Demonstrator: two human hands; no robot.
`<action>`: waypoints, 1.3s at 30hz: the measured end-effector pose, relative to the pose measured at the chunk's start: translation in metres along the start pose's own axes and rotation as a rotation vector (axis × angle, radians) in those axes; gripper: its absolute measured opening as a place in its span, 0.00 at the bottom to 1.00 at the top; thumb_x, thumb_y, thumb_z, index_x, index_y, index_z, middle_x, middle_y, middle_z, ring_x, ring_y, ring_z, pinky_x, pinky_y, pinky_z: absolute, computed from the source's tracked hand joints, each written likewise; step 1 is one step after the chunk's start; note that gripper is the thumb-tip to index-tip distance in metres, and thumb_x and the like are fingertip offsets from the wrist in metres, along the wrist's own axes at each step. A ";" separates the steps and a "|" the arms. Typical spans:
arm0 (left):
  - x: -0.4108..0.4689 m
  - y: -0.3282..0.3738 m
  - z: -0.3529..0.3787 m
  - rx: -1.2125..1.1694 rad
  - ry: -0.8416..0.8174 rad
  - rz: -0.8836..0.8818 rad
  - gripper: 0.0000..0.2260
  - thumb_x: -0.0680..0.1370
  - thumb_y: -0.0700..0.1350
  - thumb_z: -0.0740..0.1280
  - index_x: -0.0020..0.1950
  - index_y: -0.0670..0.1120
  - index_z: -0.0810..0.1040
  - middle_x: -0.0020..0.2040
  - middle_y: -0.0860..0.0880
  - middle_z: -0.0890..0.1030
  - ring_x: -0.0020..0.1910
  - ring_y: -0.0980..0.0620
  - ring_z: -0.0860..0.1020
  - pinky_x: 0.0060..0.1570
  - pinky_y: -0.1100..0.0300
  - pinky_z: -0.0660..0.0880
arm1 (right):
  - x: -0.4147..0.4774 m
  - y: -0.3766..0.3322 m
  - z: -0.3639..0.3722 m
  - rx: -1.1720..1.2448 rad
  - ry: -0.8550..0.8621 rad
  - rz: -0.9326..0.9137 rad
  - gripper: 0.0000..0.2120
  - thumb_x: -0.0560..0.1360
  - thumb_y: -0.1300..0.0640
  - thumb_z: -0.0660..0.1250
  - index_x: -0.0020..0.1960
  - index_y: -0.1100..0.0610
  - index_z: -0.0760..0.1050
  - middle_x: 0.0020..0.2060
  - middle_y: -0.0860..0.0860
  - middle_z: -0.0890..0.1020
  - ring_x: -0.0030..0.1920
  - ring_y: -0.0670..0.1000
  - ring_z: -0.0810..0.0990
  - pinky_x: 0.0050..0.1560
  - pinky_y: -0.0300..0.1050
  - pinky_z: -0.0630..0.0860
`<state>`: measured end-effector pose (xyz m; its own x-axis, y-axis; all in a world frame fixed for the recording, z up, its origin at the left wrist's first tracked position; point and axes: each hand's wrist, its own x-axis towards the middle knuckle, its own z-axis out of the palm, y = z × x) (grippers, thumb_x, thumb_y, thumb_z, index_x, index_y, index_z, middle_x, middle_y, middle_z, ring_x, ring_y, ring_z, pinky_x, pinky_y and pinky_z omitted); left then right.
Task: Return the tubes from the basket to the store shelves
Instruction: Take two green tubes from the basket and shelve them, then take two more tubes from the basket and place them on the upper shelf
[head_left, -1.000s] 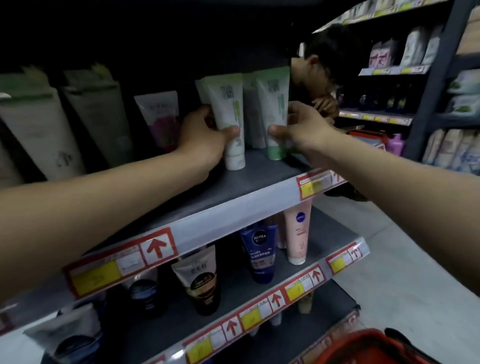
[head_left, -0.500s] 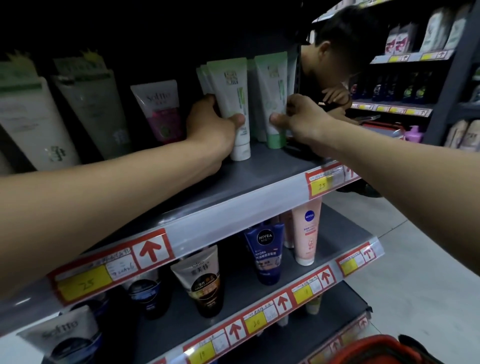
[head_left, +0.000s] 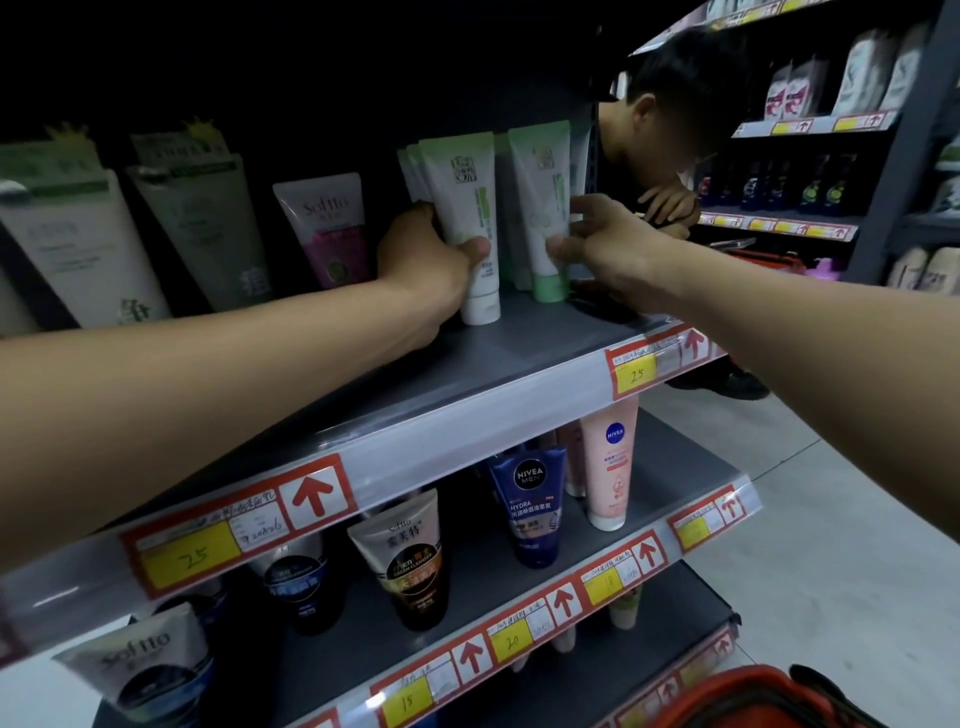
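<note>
Left hand (head_left: 426, 260) hides white tube (head_left: 470, 218) (lower side).

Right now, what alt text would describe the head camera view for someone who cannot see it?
A person's left hand grips a white-capped tube and the right hand touches a green-capped tube, both upright on a store shelf. A red basket sits at bottom right.

grey top shelf (head_left: 524, 358), white-capped tube (head_left: 470, 223) and green-capped tube (head_left: 543, 208) upright, pink Softto tube (head_left: 327, 228) leaning behind
</note>
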<state>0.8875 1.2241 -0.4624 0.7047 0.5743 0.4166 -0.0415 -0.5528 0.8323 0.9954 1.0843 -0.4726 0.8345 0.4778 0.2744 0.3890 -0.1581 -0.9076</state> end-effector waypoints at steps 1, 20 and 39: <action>-0.002 0.001 -0.001 -0.002 -0.004 -0.010 0.18 0.77 0.44 0.72 0.66 0.43 0.75 0.64 0.46 0.80 0.61 0.47 0.79 0.63 0.52 0.76 | -0.003 -0.001 -0.002 0.018 0.008 0.010 0.28 0.79 0.61 0.64 0.75 0.60 0.56 0.56 0.53 0.76 0.50 0.49 0.79 0.45 0.39 0.78; -0.151 0.103 -0.032 0.525 -0.170 0.338 0.20 0.80 0.51 0.60 0.71 0.49 0.66 0.68 0.40 0.68 0.69 0.38 0.65 0.65 0.46 0.65 | -0.229 -0.076 -0.072 -0.922 0.417 -0.039 0.20 0.80 0.44 0.55 0.65 0.57 0.66 0.62 0.61 0.69 0.63 0.65 0.68 0.58 0.61 0.70; -0.333 0.100 0.065 0.472 -0.728 0.553 0.18 0.81 0.55 0.57 0.70 0.54 0.64 0.61 0.48 0.69 0.63 0.46 0.67 0.59 0.49 0.67 | -0.472 0.008 -0.143 -0.835 0.431 0.272 0.19 0.80 0.43 0.54 0.66 0.50 0.66 0.62 0.50 0.70 0.65 0.50 0.70 0.62 0.48 0.70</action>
<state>0.6947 0.9382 -0.5418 0.9367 -0.2505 0.2444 -0.3183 -0.9001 0.2973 0.6602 0.7342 -0.5639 0.9431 0.0045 0.3324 0.1751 -0.8566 -0.4853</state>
